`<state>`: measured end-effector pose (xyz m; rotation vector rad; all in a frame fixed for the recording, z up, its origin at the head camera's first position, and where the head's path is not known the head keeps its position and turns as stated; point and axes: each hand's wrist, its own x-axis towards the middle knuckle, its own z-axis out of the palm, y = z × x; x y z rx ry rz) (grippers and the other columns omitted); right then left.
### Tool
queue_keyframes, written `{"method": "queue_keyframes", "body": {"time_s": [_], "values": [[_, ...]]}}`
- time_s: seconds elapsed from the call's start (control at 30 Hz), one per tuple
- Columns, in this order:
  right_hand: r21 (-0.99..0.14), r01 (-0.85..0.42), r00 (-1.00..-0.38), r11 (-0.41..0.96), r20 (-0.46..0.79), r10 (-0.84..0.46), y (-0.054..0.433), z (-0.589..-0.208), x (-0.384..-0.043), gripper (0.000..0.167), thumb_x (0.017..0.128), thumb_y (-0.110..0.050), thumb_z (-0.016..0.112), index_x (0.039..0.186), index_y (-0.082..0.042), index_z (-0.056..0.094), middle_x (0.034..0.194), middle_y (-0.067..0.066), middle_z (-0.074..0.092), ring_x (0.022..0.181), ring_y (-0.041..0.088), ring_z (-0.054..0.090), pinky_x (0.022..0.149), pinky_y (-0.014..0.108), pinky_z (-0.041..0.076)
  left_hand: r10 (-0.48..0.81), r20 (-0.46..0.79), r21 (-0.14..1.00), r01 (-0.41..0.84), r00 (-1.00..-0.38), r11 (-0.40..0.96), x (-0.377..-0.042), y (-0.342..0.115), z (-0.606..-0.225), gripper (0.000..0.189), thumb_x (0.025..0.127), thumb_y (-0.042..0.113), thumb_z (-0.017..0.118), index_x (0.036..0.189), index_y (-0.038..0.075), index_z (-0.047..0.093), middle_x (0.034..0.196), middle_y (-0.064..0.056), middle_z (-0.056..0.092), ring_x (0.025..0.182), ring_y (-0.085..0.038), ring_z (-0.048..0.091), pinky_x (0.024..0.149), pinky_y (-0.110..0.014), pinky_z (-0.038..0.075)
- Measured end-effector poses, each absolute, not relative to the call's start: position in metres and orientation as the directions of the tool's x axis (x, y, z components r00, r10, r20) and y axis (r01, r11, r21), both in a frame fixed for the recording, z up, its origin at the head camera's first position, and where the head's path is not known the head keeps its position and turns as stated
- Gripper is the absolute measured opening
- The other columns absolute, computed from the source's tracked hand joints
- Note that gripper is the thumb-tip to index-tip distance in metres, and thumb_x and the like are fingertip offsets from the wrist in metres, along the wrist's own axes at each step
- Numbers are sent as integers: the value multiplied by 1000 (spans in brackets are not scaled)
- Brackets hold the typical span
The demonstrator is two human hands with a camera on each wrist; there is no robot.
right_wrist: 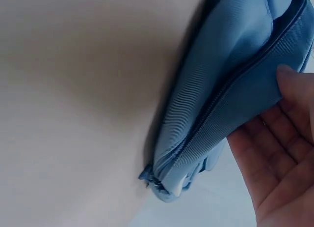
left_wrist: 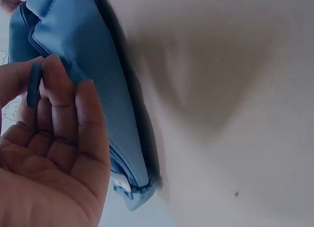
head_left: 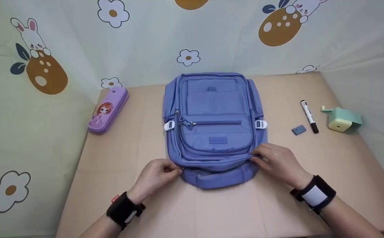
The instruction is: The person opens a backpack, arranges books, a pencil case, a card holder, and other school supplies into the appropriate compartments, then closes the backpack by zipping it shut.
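Note:
A blue-violet backpack [head_left: 216,102] lies on its back on the table, its carry-handle end toward me. At its near left corner, my left hand [head_left: 155,177] pinches a zipper pull [left_wrist: 34,84] between thumb and forefinger. My right hand [head_left: 279,163] grips the fabric edge beside the zipper at the near right corner, thumb on one face and fingers behind. Between the hands the main compartment's zipper seam gapes a little in the head view. The front pocket zipper [head_left: 218,123] runs across the middle of the bag.
On the left of the table [head_left: 119,185] lies a purple pencil case [head_left: 108,110] with a cartoon girl on it. To the right are a dark blue eraser [head_left: 298,130], a white marker [head_left: 309,116] with black ends and a green and yellow pencil sharpener [head_left: 343,119]. A printed curtain [head_left: 152,43] surrounds the table.

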<state>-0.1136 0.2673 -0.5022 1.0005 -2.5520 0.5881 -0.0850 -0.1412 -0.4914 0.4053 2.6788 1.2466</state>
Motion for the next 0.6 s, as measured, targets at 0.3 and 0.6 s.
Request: {"method": "queue_keyframes", "body": {"time_s": [0.3, 0.6], "values": [[-250, -682, -713, 688, 437, -548, 260, -498, -117, 19, 82, -11, 85, 94, -15, 72, 87, -6, 68, 73, 7, 62, 60, 28, 53, 364, 14, 790, 233, -931, 566, -75, -117, -488, 5, 89, 22, 80, 85, 19, 79, 79, 15, 71, 68, -2, 60, 63, -23, 51], [-254, -675, -722, 693, 421, -549, 257, -498, -117, 17, 83, -12, 84, 92, -17, 71, 84, -9, 65, 70, 5, 58, 58, 27, 51, 427, 128, 708, 384, -895, 593, -69, -87, -490, 6, 90, 22, 79, 86, 18, 82, 75, 15, 72, 58, 8, 55, 56, -17, 47]]}}
